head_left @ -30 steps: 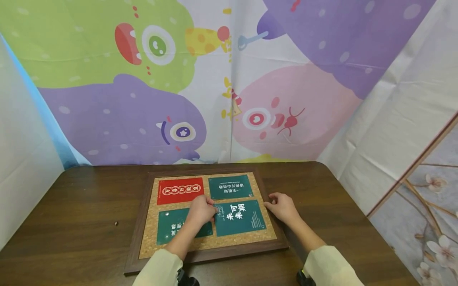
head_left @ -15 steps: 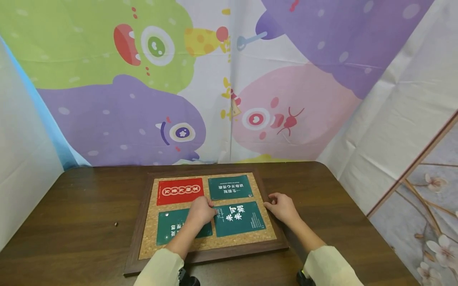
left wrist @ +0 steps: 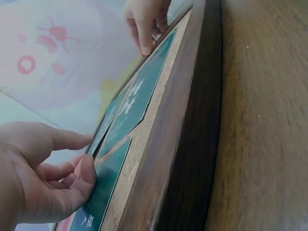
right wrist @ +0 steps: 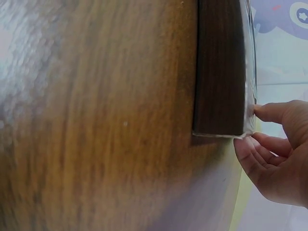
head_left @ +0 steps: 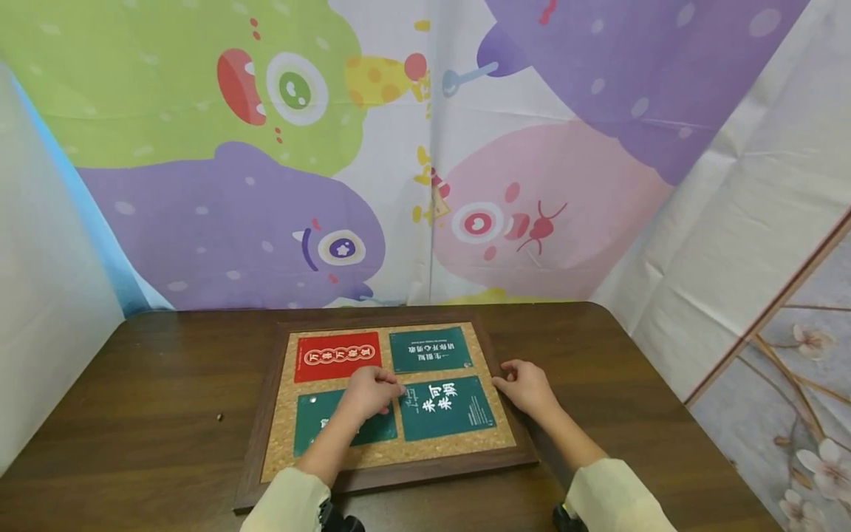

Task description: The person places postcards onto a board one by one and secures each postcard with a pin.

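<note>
A wood-framed cork board (head_left: pixel 459 444) lies on the table, bearing a red card (head_left: pixel 337 356) and three green cards. My left hand (head_left: pixel 367 391) is over the lower-left green card (head_left: pixel 307 428), index finger reaching to the upper-left corner of the lower-right green card (head_left: pixel 459 415). In the left wrist view that hand's thumb (left wrist: pixel 85 171) stands apart from the index finger, the other fingers curled. My right hand (head_left: pixel 530 389) grips the board's right frame edge, thumb on the face and fingers at the side in the right wrist view. The upper-right green card (head_left: pixel 431 350) is near it.
A tiny brownish object (head_left: pixel 219 417) lies on the brown table (head_left: pixel 153 391) left of the board. Small round pins (head_left: pixel 313 400) show on some cards. A cartoon-print curtain (head_left: pixel 292 185) hangs behind the table, and a floral panel (head_left: pixel 807 384) stands at the right.
My left hand has shifted slightly left, its thumb and index finger moving apart at the lower-right green card's corner. My right hand stays on the frame edge.
</note>
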The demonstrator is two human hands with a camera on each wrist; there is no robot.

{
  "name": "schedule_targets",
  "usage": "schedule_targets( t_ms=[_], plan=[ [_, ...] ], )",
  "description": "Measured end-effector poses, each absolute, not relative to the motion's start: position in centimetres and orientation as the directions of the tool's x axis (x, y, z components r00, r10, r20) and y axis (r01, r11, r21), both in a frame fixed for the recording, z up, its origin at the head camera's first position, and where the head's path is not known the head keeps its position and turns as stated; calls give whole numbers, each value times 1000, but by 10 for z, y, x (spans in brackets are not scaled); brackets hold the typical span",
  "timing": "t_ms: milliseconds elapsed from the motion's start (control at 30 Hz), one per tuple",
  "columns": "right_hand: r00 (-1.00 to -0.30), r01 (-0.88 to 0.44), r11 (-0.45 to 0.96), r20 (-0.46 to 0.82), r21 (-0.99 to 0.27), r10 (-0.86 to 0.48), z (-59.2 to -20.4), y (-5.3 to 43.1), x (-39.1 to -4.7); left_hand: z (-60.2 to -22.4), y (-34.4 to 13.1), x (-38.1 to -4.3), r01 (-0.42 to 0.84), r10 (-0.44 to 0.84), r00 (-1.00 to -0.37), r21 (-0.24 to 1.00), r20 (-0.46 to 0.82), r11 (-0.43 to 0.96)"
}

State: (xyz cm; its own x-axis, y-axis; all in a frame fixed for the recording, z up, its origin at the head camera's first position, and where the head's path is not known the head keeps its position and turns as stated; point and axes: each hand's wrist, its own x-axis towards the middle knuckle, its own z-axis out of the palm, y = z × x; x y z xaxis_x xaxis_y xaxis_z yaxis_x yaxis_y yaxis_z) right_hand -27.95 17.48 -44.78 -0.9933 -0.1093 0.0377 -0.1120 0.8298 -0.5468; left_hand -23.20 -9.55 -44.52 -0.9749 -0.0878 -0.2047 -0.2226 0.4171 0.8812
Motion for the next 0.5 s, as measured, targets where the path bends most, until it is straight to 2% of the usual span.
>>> schedule_targets(
  t_ms=[167, 500],
  plan=[
    [-994, -108, 830, 31, -548, -109, -450, 175, -280, -448, -100, -228, -234, -91, -972, 917, -217, 321],
    [-994, -102, 826, 26, -554, -106, -447, 175, -280, -439, -115, -224, -223, -98, -974, 933, -203, 281]
  ],
)
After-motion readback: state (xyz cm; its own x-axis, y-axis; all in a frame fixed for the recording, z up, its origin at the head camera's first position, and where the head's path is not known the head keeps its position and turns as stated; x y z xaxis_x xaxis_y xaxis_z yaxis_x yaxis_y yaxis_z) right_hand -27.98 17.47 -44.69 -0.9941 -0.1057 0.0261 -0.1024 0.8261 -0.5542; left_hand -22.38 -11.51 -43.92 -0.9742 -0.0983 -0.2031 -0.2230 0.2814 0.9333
